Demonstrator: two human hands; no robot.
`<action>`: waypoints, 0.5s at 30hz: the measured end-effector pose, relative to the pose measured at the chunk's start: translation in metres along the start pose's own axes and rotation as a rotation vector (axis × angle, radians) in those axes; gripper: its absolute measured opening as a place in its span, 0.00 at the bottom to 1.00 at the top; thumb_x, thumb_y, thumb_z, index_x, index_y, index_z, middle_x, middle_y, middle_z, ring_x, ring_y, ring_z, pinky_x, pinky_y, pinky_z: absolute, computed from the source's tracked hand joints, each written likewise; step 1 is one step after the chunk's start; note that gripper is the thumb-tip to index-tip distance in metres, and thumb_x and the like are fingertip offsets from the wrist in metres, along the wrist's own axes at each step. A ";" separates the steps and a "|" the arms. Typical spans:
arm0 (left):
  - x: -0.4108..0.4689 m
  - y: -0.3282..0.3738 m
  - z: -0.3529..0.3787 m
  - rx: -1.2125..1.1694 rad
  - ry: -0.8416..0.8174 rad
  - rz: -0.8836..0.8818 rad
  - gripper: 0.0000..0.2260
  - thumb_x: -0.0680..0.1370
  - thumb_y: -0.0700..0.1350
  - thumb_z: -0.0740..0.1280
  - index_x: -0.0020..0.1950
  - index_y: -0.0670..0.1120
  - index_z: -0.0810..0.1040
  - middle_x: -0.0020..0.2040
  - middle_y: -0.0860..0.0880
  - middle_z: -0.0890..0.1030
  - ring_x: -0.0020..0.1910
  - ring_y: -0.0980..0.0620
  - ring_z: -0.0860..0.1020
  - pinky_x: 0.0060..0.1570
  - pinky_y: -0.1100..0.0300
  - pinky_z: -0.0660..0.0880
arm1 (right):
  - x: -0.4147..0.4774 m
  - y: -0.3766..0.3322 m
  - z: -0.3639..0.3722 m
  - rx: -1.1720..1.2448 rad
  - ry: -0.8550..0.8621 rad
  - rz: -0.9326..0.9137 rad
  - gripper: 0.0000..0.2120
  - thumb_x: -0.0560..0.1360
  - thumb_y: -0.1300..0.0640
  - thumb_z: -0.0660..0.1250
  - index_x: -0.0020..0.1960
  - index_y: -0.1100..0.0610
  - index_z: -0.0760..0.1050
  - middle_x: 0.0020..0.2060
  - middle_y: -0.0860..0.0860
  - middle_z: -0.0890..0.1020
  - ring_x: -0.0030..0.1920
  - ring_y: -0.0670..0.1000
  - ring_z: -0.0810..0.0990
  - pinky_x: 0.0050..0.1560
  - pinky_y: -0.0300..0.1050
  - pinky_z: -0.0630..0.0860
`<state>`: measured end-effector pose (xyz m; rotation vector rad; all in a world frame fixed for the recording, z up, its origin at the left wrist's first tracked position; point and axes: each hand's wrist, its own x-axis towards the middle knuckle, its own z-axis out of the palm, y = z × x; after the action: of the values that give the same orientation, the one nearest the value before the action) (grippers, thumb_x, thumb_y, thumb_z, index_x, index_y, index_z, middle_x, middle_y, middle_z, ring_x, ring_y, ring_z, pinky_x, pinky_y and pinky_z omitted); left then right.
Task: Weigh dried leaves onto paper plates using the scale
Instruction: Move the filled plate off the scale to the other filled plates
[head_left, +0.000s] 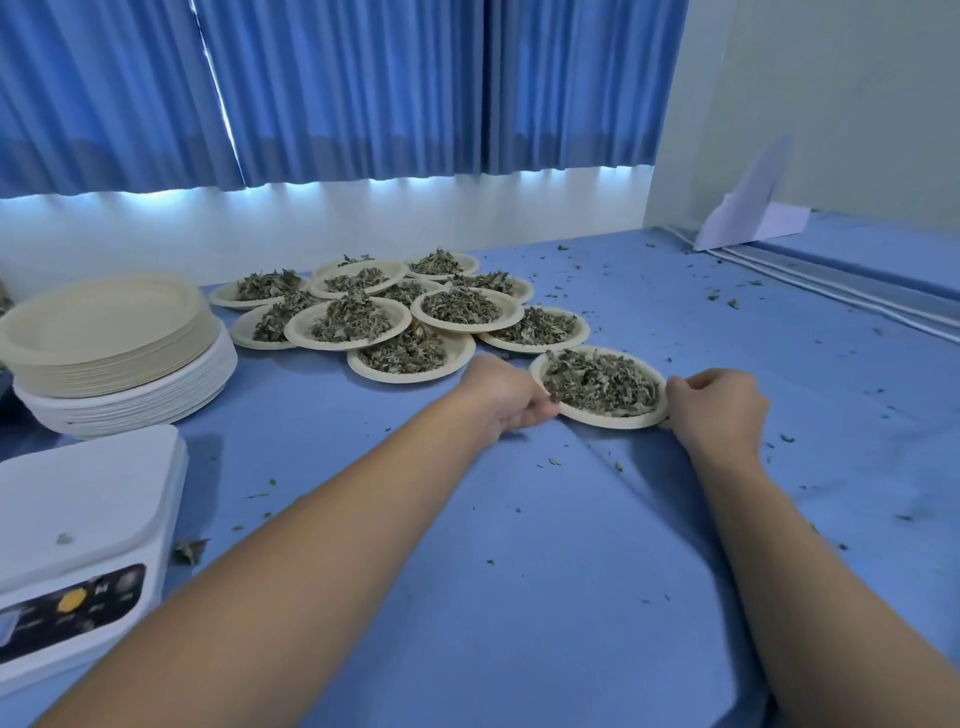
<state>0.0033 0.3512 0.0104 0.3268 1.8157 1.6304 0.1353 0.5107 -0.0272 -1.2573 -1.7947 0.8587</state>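
The scale (78, 519) sat at the lower left edge of the frame, with a leaf scrap on its platform. Blue cloth (467, 545) lay open across the bottom centre, creased between the forearms and flecked with crumbs. At centre right, the left hand (506, 397) pinched the left rim of a paper plate (597, 420), fingers curled together; the right hand (717, 410) clamped the right rim likewise. Dried leaves (597, 382) were heaped on it. Its far edge lay just beside the filled plates (400, 312), which overlapped in a cluster at upper centre. A stack of empty plates (114, 338) stood at the left edge. Open cloth ran right to the wall.
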 end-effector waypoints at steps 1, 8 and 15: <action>0.002 0.001 0.001 -0.008 0.009 0.010 0.21 0.76 0.25 0.66 0.69 0.33 0.69 0.62 0.36 0.76 0.32 0.49 0.82 0.35 0.61 0.82 | -0.002 -0.001 0.000 -0.014 0.007 -0.015 0.12 0.76 0.61 0.66 0.41 0.69 0.81 0.37 0.65 0.83 0.44 0.64 0.82 0.39 0.53 0.78; -0.005 0.004 -0.002 0.038 -0.038 -0.014 0.11 0.81 0.29 0.58 0.62 0.31 0.73 0.55 0.34 0.80 0.35 0.48 0.81 0.32 0.60 0.82 | -0.015 -0.009 -0.001 -0.157 0.007 -0.171 0.15 0.80 0.61 0.62 0.61 0.69 0.79 0.58 0.65 0.81 0.58 0.65 0.79 0.55 0.55 0.77; -0.022 0.012 -0.038 0.018 -0.121 0.033 0.11 0.83 0.36 0.61 0.61 0.32 0.76 0.53 0.36 0.82 0.47 0.45 0.83 0.42 0.59 0.83 | -0.055 -0.061 0.014 -0.166 -0.176 -0.668 0.09 0.78 0.62 0.64 0.42 0.59 0.81 0.41 0.54 0.81 0.41 0.55 0.79 0.42 0.47 0.73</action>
<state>-0.0067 0.3109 0.0281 0.4563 1.7438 1.5822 0.1088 0.4390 0.0071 -0.6017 -2.2629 0.4509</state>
